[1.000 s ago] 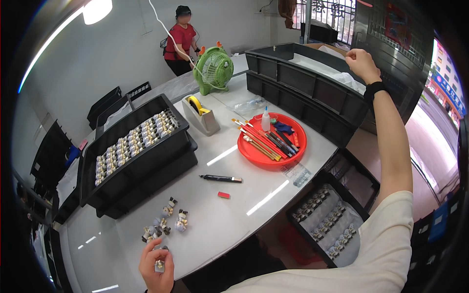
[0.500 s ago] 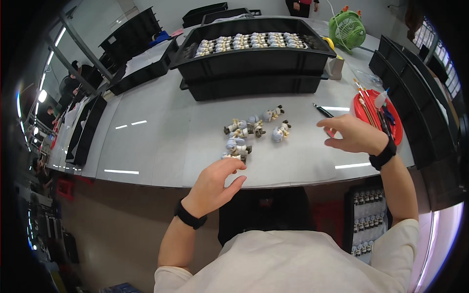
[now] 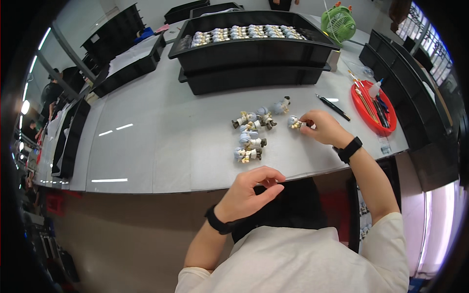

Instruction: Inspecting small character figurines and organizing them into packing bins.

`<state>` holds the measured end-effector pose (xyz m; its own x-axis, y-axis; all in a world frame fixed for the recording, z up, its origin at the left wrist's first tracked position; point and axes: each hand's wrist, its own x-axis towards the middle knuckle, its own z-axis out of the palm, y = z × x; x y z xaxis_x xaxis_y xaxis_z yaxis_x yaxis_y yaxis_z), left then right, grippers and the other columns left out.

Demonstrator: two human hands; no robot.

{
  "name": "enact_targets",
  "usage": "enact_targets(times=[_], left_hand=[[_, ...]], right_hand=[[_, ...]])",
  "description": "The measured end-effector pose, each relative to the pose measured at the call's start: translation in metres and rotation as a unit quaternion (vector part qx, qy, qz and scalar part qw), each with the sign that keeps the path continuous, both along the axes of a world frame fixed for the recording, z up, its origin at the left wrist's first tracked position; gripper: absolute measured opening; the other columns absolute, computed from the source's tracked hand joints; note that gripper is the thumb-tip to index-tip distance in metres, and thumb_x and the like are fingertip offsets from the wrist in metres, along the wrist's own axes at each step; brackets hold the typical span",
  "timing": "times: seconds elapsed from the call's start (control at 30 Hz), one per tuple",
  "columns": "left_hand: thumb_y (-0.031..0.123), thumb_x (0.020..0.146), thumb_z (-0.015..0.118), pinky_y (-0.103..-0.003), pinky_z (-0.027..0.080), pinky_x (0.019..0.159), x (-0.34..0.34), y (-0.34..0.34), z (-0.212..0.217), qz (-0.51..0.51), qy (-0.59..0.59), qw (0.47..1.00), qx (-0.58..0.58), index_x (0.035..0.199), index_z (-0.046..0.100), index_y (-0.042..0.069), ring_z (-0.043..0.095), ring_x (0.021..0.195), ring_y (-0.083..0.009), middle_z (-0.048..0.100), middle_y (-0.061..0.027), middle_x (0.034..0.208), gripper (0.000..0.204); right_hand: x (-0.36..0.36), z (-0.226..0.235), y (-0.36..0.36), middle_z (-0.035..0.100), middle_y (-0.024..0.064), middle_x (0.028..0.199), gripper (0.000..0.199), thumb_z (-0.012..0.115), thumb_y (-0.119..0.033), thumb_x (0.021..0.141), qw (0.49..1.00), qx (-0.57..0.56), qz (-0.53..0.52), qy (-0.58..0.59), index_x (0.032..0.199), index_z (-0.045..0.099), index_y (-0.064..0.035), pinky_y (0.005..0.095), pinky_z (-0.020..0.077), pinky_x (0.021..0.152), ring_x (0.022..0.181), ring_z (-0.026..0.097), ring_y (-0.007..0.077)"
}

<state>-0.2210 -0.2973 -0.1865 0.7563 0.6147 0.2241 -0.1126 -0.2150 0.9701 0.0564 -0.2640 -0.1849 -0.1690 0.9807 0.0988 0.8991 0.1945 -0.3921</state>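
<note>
Grey tabletop [image 3: 161,146] fills the view, its near edge curving across the middle. The right hand [image 3: 322,128] rests on the table with fingertips pinched on a small figurine [image 3: 294,122], which sits on the surface just right of a loose cluster of figurines [image 3: 251,134]. The left hand [image 3: 251,190] hovers at the near edge, past the table, fingers curled and thumb close to the fingertips; whether it grips anything cannot be told. Both wrists carry black bands, and the forearms rise from the lower edge. Bare table lies to the left of the cluster. Behind it stand stacked black trays [image 3: 254,53] holding rows of figurines. A black pen [image 3: 333,107] and a red dish [image 3: 373,107] of tools lie right of the hand, a green fan [image 3: 338,22] farther back.
</note>
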Motion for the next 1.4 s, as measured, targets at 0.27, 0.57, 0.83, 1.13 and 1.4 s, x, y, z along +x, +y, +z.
enact_targets(times=[0.27,0.57,0.83,1.13,1.4], left_hand=[[0.017,0.089,0.049,-0.023,0.045,0.073,0.070,0.009,-0.032,0.101,-0.076,0.939,-0.321,0.119,0.043,0.002,0.054,0.085,-0.0117,0.052,-0.0072,0.107,0.034],[0.018,0.089,0.050,-0.021,0.045,0.069,0.097,0.018,-0.031,0.062,-0.113,0.931,-0.342,0.107,0.050,0.001,0.055,0.081,-0.0088,0.058,-0.0041,0.093,0.025],[0.021,0.090,0.048,-0.022,0.045,0.071,0.098,0.007,-0.031,0.028,-0.150,0.896,-0.417,0.124,0.041,0.004,0.054,0.085,-0.0095,0.056,-0.0052,0.101,0.039],[0.008,0.088,0.048,-0.024,0.045,0.076,0.114,0.007,-0.030,0.006,-0.076,0.945,-0.318,0.120,0.047,0.000,0.055,0.084,-0.0109,0.056,-0.0059,0.101,0.033],[-0.002,0.081,0.051,-0.029,0.037,0.087,0.120,-0.006,-0.032,-0.112,-0.018,0.993,-0.032,0.108,0.055,0.001,0.049,0.100,-0.0188,0.051,-0.0140,0.111,0.028]], right_hand=[[-0.052,0.002,-0.082,0.060,0.0083,0.081,0.025,0.064,-0.004,0.076,0.768,0.010,-0.218,0.602,0.098,0.055,0.0052,0.0214,0.0488,0.061,0.068,0.058,0.0109],[-0.058,-0.022,-0.113,0.057,0.0120,0.093,0.023,0.057,-0.006,0.082,0.645,0.020,-0.202,0.737,0.102,0.052,0.0039,0.0249,0.0520,0.066,0.077,0.060,0.0163],[-0.044,-0.038,-0.118,0.056,0.0119,0.095,0.014,0.059,-0.004,0.080,0.641,-0.009,-0.195,0.742,0.091,0.055,0.0029,0.0247,0.0505,0.071,0.079,0.060,0.0162],[-0.030,-0.055,-0.125,0.053,0.0077,0.094,0.028,0.066,0.002,0.070,0.801,0.234,-0.132,0.535,0.095,0.054,-0.0001,0.0221,0.0447,0.074,0.086,0.053,0.0108],[0.011,-0.043,-0.151,0.058,0.0103,0.099,0.030,0.054,-0.002,0.083,0.687,-0.092,-0.001,0.721,0.112,0.047,0.0013,0.0254,0.0456,0.081,0.093,0.055,0.0131]])
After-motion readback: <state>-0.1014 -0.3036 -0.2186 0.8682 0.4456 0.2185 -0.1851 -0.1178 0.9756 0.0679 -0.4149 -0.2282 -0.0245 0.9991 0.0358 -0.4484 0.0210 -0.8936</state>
